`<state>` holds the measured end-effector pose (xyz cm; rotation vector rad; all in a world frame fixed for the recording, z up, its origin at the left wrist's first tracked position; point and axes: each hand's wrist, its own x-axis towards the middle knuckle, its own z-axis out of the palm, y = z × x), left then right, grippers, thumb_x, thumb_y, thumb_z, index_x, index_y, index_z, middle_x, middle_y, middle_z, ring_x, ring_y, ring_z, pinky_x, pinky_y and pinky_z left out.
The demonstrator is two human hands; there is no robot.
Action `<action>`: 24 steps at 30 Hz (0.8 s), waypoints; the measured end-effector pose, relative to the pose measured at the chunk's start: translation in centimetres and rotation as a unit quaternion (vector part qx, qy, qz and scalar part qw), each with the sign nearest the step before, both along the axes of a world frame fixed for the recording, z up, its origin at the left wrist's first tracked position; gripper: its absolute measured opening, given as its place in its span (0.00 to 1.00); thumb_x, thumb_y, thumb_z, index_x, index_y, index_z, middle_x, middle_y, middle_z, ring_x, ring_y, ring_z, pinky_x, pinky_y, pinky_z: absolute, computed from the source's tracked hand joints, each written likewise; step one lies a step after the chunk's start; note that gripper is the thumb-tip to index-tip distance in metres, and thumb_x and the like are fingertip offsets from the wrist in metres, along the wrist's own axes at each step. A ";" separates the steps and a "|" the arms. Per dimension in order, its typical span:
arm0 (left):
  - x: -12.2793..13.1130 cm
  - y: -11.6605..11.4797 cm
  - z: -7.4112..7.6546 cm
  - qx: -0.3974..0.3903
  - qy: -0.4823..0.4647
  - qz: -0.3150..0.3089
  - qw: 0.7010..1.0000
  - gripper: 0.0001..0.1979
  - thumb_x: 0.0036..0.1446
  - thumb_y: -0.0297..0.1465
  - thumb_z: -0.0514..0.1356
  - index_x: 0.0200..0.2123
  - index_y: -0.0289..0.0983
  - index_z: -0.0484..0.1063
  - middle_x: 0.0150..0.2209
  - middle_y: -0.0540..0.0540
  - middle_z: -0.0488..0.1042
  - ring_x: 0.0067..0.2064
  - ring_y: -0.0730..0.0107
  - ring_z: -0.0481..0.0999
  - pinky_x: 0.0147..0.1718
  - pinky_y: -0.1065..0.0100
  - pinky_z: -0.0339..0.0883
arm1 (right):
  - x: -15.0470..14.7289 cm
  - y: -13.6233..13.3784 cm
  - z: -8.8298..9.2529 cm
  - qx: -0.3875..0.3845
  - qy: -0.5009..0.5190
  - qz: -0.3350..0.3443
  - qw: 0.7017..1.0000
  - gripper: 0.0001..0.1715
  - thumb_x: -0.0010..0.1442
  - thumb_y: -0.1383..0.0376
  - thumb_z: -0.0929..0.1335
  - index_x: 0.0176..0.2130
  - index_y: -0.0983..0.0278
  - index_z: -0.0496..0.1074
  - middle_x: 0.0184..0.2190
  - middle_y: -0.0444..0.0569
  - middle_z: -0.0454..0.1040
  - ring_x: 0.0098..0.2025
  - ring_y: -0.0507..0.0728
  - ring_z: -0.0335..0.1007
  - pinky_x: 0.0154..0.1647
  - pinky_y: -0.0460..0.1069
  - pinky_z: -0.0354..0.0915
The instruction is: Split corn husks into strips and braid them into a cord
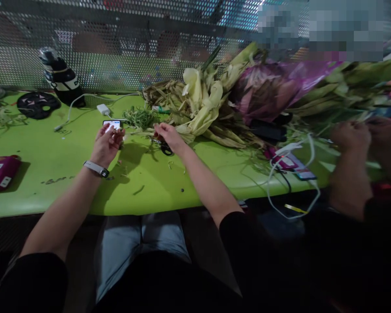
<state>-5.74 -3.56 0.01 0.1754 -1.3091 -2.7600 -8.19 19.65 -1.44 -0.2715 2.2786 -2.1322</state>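
Observation:
My left hand, with a pale watch band on its wrist, is pinched over the green table in front of a lit phone. A thin pale strip, seemingly corn husk, stretches from its fingers toward my right hand. The right fingers are closed too, near the strip's other end, but what lies between them is too small to make out. Black-handled scissors rest just below the right hand. Behind both hands lies a small heap of green shreds, beside a large pile of dried corn husks.
A dark bottle and a black mask-like piece stand at the back left. A magenta box sits at the left edge. On the right are a pink plastic bag, cables and a co-worker's hands. Perforated metal backs the table.

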 end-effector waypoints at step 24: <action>2.3 1.3 -0.7 -0.246 -0.077 -0.225 0.940 0.06 0.55 0.26 0.67 0.35 0.37 0.72 0.22 0.55 0.64 0.18 0.81 0.60 0.16 0.77 0.49 | 2.7 -1.5 1.5 -0.233 -0.068 0.155 0.958 0.27 0.63 0.52 0.72 0.27 0.61 0.56 0.19 0.34 0.56 0.20 0.46 0.47 0.22 0.43 0.53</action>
